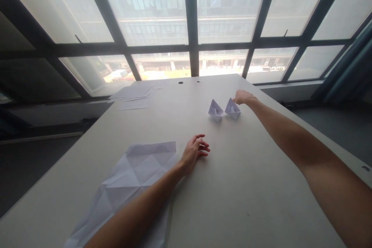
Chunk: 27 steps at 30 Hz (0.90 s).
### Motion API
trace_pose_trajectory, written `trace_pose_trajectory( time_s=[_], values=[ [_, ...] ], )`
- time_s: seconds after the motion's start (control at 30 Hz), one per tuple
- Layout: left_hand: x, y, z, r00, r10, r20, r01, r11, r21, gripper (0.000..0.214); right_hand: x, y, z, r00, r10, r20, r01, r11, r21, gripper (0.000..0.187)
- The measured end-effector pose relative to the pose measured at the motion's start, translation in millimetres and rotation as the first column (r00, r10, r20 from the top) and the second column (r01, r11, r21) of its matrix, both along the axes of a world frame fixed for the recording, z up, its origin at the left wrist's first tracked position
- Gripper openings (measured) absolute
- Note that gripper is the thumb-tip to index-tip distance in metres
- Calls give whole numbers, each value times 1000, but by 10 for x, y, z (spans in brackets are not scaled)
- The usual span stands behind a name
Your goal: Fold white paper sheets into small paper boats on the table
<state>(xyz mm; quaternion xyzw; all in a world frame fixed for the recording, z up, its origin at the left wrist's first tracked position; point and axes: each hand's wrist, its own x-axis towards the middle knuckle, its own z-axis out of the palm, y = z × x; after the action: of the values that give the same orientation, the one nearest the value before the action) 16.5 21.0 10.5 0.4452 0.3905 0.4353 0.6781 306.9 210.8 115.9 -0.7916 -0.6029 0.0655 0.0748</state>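
Note:
Two small folded white paper boats stand side by side on the pale table (232,186): the left boat (215,109) and the right boat (233,109). My right hand (243,96) is stretched far out, its fingers closed on the top of the right boat. My left hand (194,151) rests on the table nearer to me, fingers loosely curled and apart, holding nothing. My left forearm lies across a large creased white sheet of paper (136,178) spread flat at the near left.
Several loose white sheets (134,96) lie at the table's far left. Two small round holes (180,82) sit near the far edge. Large windows with dark frames (190,23) rise behind the table. Blue curtain (348,66) hangs at the right.

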Motion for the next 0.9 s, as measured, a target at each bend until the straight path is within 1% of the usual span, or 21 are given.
trace_pose_trajectory(
  time_s=[0.1, 0.2, 0.3, 0.37, 0.4, 0.43, 0.47, 0.5, 0.57, 0.63, 0.67, 0.73, 0.77, 0.83, 0.87, 0.9],
  values=[
    [-1, -1, -14, 1000, 7, 13, -7, 1000, 4, 39, 111, -62, 68, 999, -34, -31, 35, 999, 35, 25],
    [-2, -3, -12, 1000, 9, 16, -10, 1000, 15, 40, 207, -195, 99, 996, -61, -59, 69, 985, 159, 25],
    [-4, -5, -1, 1000, 0, 5, 0, 999, 32, 38, 243, -416, 106, 996, -60, -66, 74, 968, 242, 24],
    [-1, -8, 3, 1000, -10, -16, 11, 998, 55, 36, 194, -627, 77, 995, -64, -70, 83, 945, 315, 29],
    [3, -12, 3, 999, -12, -31, 14, 997, 71, 35, 139, -754, 43, 994, -53, -93, 87, 907, 412, 31],
    [11, -19, 1, 999, -12, -48, 16, 996, 91, 34, 63, -894, -7, 993, -19, -116, 75, 862, 501, 33],
    [21, -28, -1, 998, -10, -67, 17, 993, 113, 34, -35, -1046, -73, 990, 37, -139, 46, 833, 552, 34],
    [35, -39, -5, 996, -8, -88, 20, 991, 136, 33, -150, -1205, -156, 980, 112, -164, 3, 817, 576, 36],
    [69, -65, -14, 988, 13, -152, 14, 984, 178, 32, -420, -1526, -358, 935, 279, -220, -109, 814, 571, 36],
    [103, -87, -21, 969, 78, -237, -17, 968, 249, 33, -706, -1808, -579, 856, 419, -303, -217, 823, 526, 28],
    [116, -94, -22, 957, 120, -265, -40, 956, 290, 34, -842, -1922, -685, 812, 462, -356, -252, 828, 501, 24],
    [124, -90, -19, 941, 212, -264, -112, 930, 350, 35, -1082, -2086, -867, 728, 525, -441, -312, 827, 469, 23],
    [119, -79, -16, 936, 255, -242, -157, 919, 362, 35, -1184, -2139, -939, 699, 556, -449, -343, 812, 472, 22],
    [92, -46, -11, 919, 339, -200, -251, 897, 365, 32, -1348, -2209, -1044, 664, 610, -433, -395, 777, 491, 23],
    [75, -27, -11, 906, 378, -191, -289, 881, 376, 31, -1410, -2236, -1079, 647, 642, -411, -423, 751, 507, 23],
    [57, -10, -12, 893, 409, -189, -314, 866, 390, 29, -1458, -2262, -1102, 624, 685, -375, -464, 711, 528, 24]
  ],
)
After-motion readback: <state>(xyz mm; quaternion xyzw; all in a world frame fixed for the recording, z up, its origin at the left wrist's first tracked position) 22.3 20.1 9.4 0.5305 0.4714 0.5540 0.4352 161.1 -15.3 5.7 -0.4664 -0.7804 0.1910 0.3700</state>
